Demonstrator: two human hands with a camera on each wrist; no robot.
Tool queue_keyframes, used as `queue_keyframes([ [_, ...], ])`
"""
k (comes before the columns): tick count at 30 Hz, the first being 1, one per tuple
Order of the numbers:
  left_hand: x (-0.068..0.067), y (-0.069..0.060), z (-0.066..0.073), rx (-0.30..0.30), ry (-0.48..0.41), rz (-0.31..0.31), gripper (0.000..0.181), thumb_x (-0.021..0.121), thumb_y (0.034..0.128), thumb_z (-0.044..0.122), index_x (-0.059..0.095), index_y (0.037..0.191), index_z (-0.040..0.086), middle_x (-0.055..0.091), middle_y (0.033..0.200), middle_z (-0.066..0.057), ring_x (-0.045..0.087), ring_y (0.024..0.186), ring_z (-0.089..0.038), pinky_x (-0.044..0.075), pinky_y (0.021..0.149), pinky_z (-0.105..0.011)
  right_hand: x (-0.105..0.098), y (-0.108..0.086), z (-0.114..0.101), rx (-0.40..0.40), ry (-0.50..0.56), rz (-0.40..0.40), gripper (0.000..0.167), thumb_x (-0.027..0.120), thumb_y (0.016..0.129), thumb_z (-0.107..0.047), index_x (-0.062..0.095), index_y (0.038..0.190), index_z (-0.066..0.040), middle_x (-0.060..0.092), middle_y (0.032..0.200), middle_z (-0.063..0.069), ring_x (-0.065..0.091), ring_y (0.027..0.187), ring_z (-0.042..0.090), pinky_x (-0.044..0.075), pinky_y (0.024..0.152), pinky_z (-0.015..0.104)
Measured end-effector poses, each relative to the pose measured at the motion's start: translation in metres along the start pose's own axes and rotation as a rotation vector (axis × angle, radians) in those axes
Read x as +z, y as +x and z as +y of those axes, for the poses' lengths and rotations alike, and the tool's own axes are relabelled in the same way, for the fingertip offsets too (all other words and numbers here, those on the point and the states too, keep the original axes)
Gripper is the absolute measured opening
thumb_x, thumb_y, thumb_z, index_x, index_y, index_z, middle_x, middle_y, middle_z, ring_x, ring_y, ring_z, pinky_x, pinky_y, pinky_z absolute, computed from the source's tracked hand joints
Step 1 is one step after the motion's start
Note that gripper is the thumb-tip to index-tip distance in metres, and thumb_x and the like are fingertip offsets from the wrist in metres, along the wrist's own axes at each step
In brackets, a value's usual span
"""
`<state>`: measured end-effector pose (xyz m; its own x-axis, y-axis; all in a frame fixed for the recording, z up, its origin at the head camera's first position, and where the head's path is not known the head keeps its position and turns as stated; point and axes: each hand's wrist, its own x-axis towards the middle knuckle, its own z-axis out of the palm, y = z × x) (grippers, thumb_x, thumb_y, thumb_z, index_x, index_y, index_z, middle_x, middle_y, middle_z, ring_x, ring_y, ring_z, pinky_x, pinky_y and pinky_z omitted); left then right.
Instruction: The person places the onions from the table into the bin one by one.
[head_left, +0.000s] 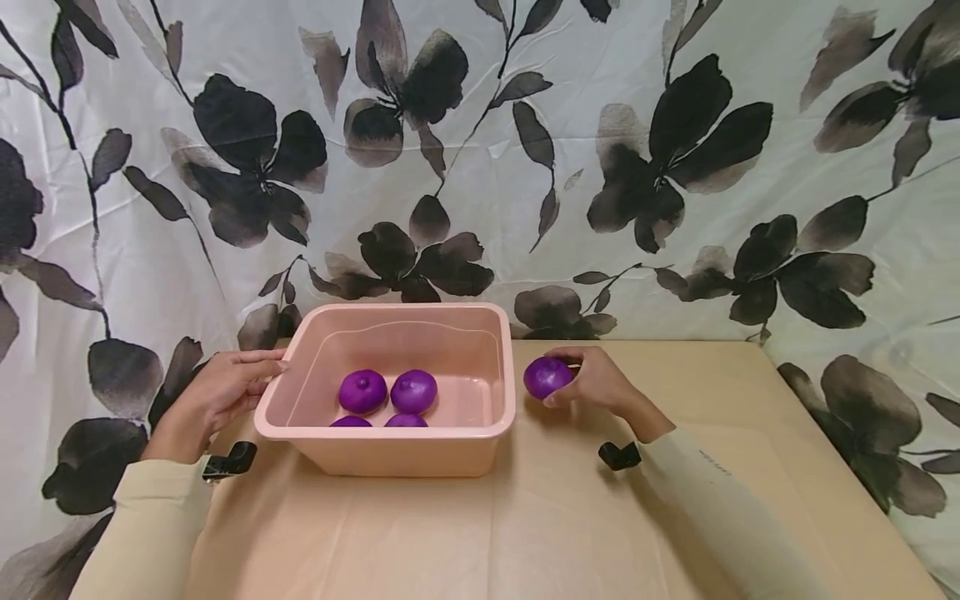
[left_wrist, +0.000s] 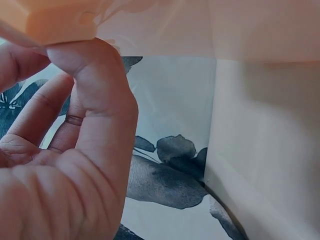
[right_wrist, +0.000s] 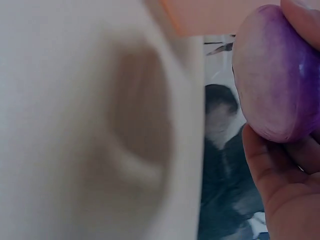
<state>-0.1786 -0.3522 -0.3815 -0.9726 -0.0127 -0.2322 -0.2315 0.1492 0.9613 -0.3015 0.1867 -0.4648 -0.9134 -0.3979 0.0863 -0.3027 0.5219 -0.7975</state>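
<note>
A pink plastic tub stands on the table, tilted so that its inside shows in the head view. At its left rim my left hand holds on, with thumb and fingers at the edge in the left wrist view. Several purple onions lie in the tub; the front wall partly hides two of them. Just right of the tub, my right hand grips another purple onion between thumb and fingers. In the right wrist view this onion looks pale on one side, and its shadow falls on the table.
A tan covering lies over the table. Behind the table and to its sides hangs a white cloth with dark flowers. Each wrist carries a small black camera mount.
</note>
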Motion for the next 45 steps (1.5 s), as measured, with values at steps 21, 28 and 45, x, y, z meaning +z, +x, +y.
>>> queue_keyframes([
  [21,0.006,-0.005,0.012,-0.032,-0.018,0.001,0.022,0.067,0.1016,0.016,0.076,0.096,0.036,0.074,0.094,0.016,0.074,0.087,-0.005,0.063,0.077,-0.026,-0.043,-0.021,-0.077,-0.095,0.067,-0.055,0.074,0.099,0.062,-0.015,0.07,0.129,-0.007,0.07,0.127,0.016,0.068,0.109,0.033,0.062,0.088,0.033],
  [28,0.009,-0.013,0.008,-0.04,-0.028,0.009,0.021,0.068,0.1015,0.016,0.076,0.096,0.035,0.075,0.094,0.014,0.075,0.086,-0.006,0.064,0.077,-0.026,-0.048,-0.029,-0.094,-0.159,0.089,-0.098,0.07,0.098,0.063,-0.015,0.071,0.127,-0.007,0.072,0.122,0.014,0.069,0.104,0.029,0.063,0.084,0.032],
  [45,0.009,-0.026,0.001,-0.026,-0.019,0.021,0.019,0.069,0.0997,0.014,0.076,0.107,0.03,0.073,0.097,0.015,0.076,0.086,-0.007,0.064,0.077,-0.027,-0.024,-0.032,-0.144,-0.262,0.021,-0.143,0.078,0.098,0.06,-0.019,0.07,0.131,-0.005,0.074,0.121,0.011,0.071,0.102,0.025,0.062,0.086,0.031],
])
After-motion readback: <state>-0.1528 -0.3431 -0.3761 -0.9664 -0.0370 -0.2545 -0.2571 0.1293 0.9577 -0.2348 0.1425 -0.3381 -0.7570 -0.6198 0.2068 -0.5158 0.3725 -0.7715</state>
